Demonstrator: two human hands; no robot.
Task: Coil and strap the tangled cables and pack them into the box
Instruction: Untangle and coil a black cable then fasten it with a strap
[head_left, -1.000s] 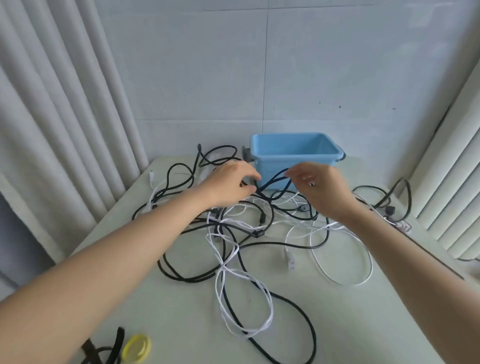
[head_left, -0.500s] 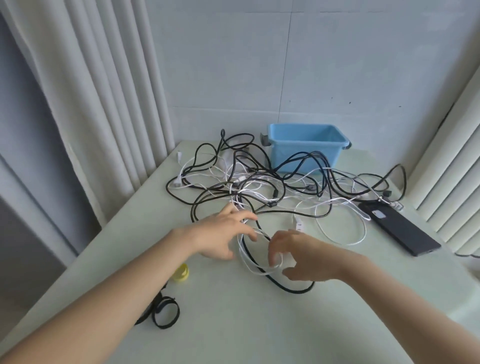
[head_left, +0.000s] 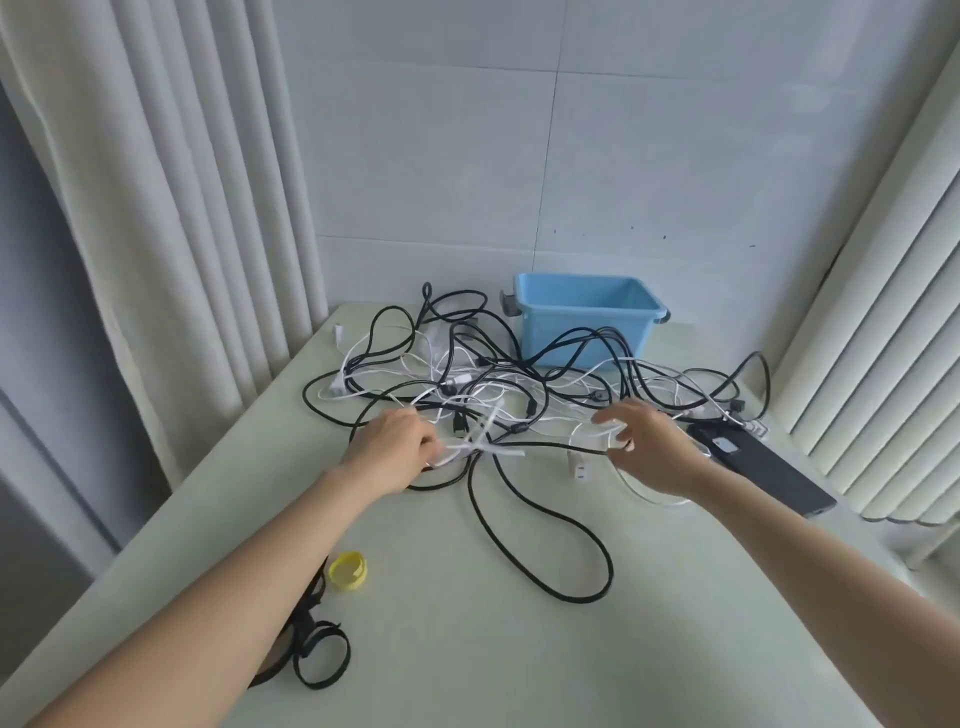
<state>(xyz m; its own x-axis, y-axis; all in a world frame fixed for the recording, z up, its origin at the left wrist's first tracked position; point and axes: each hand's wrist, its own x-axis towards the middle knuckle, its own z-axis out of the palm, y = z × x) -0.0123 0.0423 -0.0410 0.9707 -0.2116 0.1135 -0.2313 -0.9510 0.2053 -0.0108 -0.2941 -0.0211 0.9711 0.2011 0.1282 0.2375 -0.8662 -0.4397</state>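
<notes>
A tangle of black and white cables (head_left: 498, 384) covers the far half of the pale green table (head_left: 467, 649). Behind it stands an empty light blue box (head_left: 582, 322). My left hand (head_left: 395, 449) grips a bunch of flat white cable (head_left: 483, 447) at the near left edge of the tangle. My right hand (head_left: 644, 441) pinches another stretch of white cable near a white plug (head_left: 578, 467). A long black loop (head_left: 545, 530) trails toward me between the hands.
Black strap loops (head_left: 317, 652) and a yellow strap roll (head_left: 348, 570) lie near my left forearm. A black phone (head_left: 763, 467) rests at the table's right side. Curtains hang on both sides, and a tiled wall stands behind the box.
Both hands have moved apart and farther into the tangle, drawing the white cable taut between them. The black loop now lies stretched out toward me.
</notes>
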